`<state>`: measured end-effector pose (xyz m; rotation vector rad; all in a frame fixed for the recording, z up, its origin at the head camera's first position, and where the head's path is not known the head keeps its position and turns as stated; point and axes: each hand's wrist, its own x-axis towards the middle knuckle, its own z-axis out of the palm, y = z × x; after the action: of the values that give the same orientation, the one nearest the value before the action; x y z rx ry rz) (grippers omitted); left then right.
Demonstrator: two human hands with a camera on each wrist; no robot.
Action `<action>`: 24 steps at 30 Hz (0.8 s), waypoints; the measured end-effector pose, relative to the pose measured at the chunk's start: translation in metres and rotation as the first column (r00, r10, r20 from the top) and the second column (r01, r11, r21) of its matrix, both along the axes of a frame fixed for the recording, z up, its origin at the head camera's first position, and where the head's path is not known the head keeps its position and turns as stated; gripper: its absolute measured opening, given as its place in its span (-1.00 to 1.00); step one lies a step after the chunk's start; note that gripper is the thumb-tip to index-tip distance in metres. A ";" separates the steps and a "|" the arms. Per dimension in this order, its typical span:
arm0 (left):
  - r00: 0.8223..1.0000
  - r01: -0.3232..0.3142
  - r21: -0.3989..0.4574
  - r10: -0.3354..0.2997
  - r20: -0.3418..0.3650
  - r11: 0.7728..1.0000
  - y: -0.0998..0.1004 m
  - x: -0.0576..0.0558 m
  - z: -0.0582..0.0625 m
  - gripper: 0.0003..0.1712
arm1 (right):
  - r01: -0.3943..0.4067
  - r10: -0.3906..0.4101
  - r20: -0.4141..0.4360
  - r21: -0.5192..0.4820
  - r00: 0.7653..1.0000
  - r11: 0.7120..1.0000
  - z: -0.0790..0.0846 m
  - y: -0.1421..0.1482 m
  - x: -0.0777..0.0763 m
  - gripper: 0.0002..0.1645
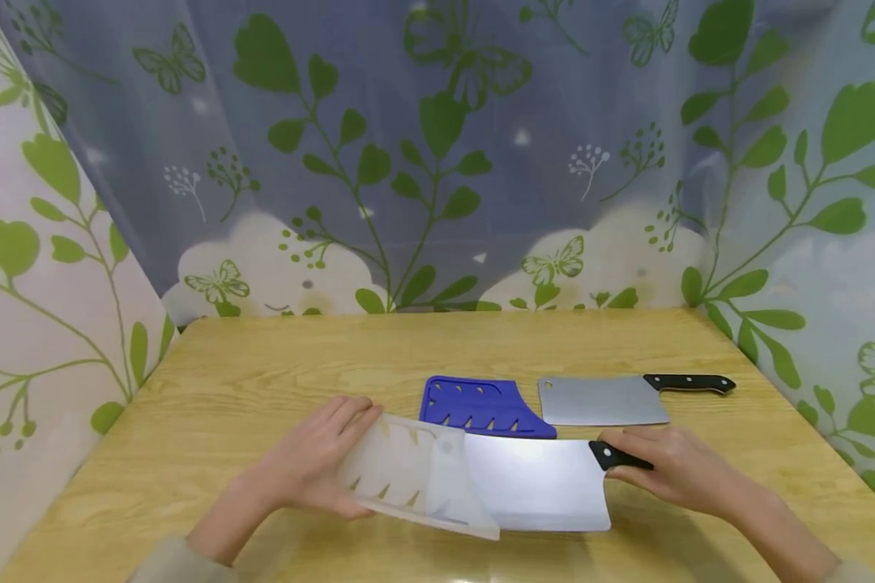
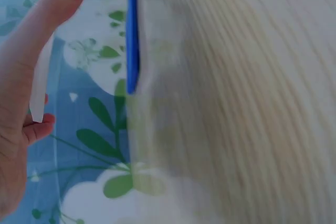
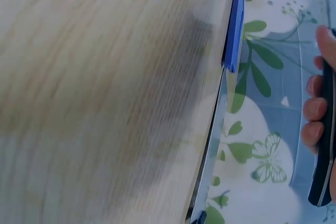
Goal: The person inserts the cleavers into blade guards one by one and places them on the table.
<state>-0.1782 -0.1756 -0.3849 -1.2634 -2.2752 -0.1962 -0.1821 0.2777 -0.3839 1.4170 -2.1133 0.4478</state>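
Observation:
In the head view my left hand (image 1: 328, 457) grips the closed end of a translucent white blade cover (image 1: 401, 470), thumb on the near edge and fingers along the far one. A cleaver (image 1: 539, 486) sits partly inside that cover, its tip end hidden by it and the rest of the wide blade showing. My right hand (image 1: 674, 465) holds the cleaver by its black handle (image 1: 620, 458). The left wrist view shows my thumb (image 2: 58, 6) and fingertips on either side of the white cover's edge. In the right wrist view, fingers (image 3: 314, 108) wrap the black handle.
Behind the held cleaver, a blue blade cover (image 1: 481, 405) with slots lies on the wooden table (image 1: 299, 356). To its right lies a second cleaver (image 1: 601, 401) with a black riveted handle. A leaf-patterned curtain (image 1: 408, 162) hangs along the table's back and sides.

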 end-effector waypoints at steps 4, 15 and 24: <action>1.000 -0.017 -0.012 0.017 0.008 1.000 0.004 -0.001 0.004 0.29 | 0.017 -0.017 -0.001 0.006 1.000 1.000 0.000 -0.007 -0.001 -0.57; 1.000 -0.020 -0.001 0.020 0.012 1.000 0.009 -0.001 0.003 0.27 | 0.056 -0.057 0.038 0.014 0.998 0.998 0.000 -0.018 0.004 -0.60; 0.999 -0.036 -0.009 0.036 -0.006 0.999 0.035 -0.004 0.003 0.27 | 0.116 -0.116 0.047 -0.003 0.992 0.993 -0.002 -0.045 0.006 -0.59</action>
<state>-0.1824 -0.1402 -0.3819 -1.2249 -2.2948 -0.1689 -0.1765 0.2331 -0.3855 1.2838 -2.2163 0.4440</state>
